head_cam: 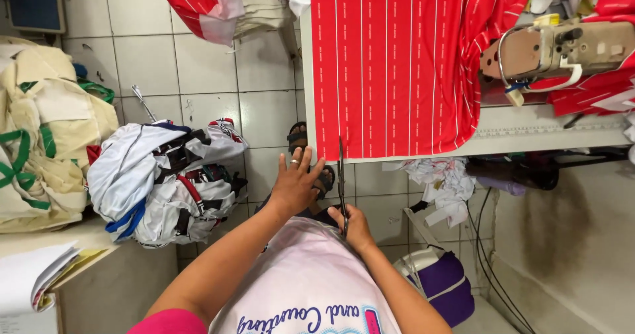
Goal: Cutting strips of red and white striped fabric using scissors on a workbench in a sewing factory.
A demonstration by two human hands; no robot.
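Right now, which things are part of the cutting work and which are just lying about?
In use: scissors in right hand; red striped fabric; left hand at its edge.
Lying about: sewing machine, pile of white garments, cream bags, purple bin.

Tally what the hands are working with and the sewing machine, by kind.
Red striped fabric: 1
Scissors: 1
Sewing machine: 1
Hands: 2, left hand open beside the fabric edge, right hand gripping the scissors
Total: 5
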